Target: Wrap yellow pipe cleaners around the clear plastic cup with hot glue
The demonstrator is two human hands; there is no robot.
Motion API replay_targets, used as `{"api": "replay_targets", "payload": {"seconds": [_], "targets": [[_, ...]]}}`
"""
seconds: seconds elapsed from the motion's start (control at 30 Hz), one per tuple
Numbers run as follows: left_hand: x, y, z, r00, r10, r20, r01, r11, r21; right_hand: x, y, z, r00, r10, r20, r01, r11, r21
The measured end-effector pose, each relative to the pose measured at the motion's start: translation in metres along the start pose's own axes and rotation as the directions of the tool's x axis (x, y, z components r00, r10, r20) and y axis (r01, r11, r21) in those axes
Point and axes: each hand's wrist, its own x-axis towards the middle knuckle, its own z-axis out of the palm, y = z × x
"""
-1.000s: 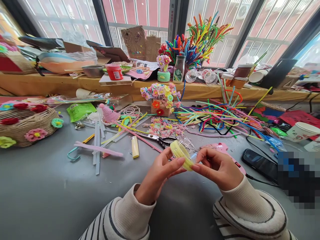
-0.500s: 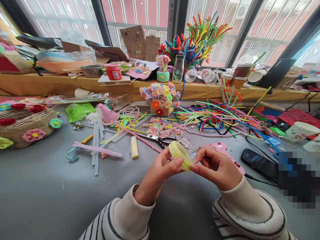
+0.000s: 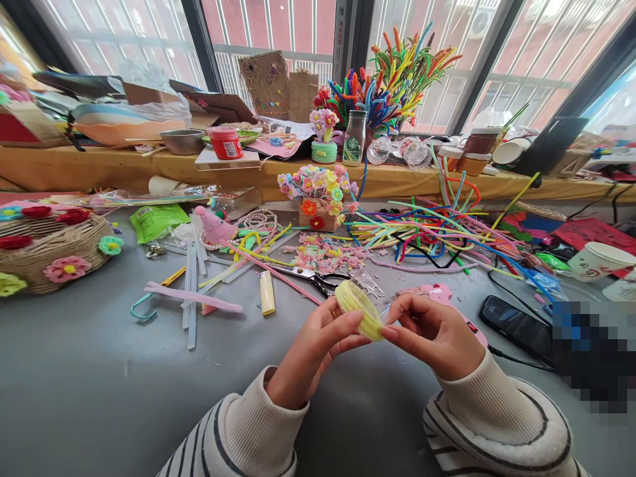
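Note:
Between my hands, above the table, is a small clear cup wrapped in yellow pipe cleaner (image 3: 362, 310), tilted with its open side up and to the right. My left hand (image 3: 322, 338) grips it from the left, thumb across the near side and fingers underneath. The thumb and index finger of my right hand (image 3: 432, 331) pinch its right edge, where the pipe cleaner's end seems to lie. Just behind are black-handled scissors (image 3: 318, 278). A pink glue gun (image 3: 444, 295) lies partly hidden behind my right hand.
Left of my hands lie a yellow lighter (image 3: 267, 293), clear glue sticks (image 3: 190, 291) and a pink pipe cleaner (image 3: 193, 297). A heap of coloured pipe cleaners (image 3: 422, 232) spreads behind. A phone (image 3: 517, 329) lies right; a twine basket (image 3: 64, 255) stands far left.
Both hands stay almost in place around the yellow-wrapped cup. My right fingertips have shifted very slightly at its edge.

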Motion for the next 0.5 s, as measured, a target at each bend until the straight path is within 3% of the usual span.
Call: {"api": "replay_targets", "payload": {"seconds": [0.5], "targets": [[-0.0026,0.003,0.0032,1.0,0.007,-0.023,-0.006,0.999,0.047,-0.0002,0.0014,0.0006,0.999,-0.013,-0.038,0.012,1.0,-0.012]]}}
